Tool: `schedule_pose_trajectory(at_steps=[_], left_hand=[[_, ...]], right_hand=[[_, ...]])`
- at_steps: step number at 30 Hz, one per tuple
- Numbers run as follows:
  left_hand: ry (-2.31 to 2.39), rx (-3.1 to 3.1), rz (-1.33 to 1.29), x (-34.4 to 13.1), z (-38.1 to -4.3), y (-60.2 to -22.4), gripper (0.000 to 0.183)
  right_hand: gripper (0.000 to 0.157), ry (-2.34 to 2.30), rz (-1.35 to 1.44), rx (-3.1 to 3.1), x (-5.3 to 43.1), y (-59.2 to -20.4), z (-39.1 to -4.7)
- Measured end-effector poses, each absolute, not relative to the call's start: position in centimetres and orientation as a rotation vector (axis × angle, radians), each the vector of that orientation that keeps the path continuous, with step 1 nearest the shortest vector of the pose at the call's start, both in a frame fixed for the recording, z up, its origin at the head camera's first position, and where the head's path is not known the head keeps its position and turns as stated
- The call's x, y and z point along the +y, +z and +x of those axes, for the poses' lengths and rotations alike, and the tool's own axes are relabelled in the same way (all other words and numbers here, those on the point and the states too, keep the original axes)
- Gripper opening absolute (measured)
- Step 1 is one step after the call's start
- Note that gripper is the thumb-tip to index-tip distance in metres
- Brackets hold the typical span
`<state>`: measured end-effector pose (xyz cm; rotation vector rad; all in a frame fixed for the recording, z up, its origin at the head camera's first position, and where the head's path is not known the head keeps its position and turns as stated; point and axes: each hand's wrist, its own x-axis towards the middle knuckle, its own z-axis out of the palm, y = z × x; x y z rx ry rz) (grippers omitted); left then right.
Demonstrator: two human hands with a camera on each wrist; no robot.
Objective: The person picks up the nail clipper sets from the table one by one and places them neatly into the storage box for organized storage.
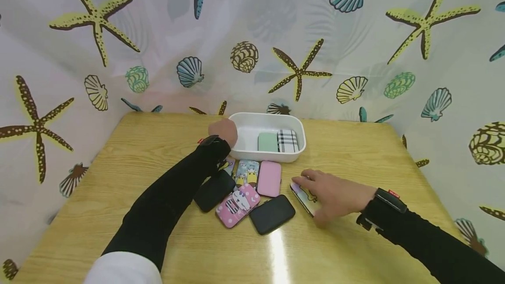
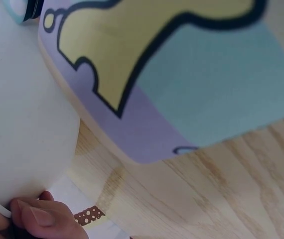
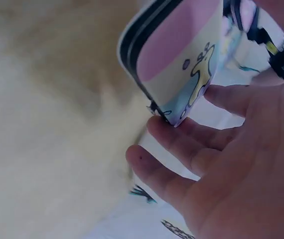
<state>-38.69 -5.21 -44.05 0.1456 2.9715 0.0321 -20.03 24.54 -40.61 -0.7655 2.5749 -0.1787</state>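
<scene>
At the left end of a white plastic bin (image 1: 263, 157), my left hand (image 1: 224, 130) grips the rim; its fingertips (image 2: 42, 219) show against the bin's wall in the left wrist view. Inside the bin stand a green case (image 1: 268, 142) and a plaid case (image 1: 287, 141). My right hand (image 1: 335, 194) holds a small flat cartoon-print case (image 1: 305, 198) between thumb and fingers, right of the other cases. Seen from the right wrist, this pastel case (image 3: 182, 59) has a dark edge and is tilted, with fingertips (image 3: 159, 129) at its corner.
In front of the bin lie a giraffe-print case (image 1: 247, 172), a plain pink case (image 1: 269, 179), a pink cat-print case (image 1: 238, 205) and two black cases, one left (image 1: 214, 190) and one right (image 1: 272, 214). Another printed case (image 2: 182, 84) shows close beneath the left wrist. A shell-patterned cloth (image 1: 252, 25) hangs behind the wooden table (image 1: 158, 143).
</scene>
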Motion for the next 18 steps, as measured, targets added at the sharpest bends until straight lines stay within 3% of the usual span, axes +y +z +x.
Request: schedule_pose_trajectory(at_steps=[9, 18], left_hand=[[0.044, 2.973, 0.138, -5.1, -38.4, -43.7, 0.028], [0.031, 2.986, 0.148, -5.3, -38.9, -44.4, 0.027]], right_hand=[[0.102, -0.227, -0.955, 2.697, 21.8, -35.4, -24.2], [0.105, -0.318, -0.888, 2.663, 17.2, -33.6, -30.8]])
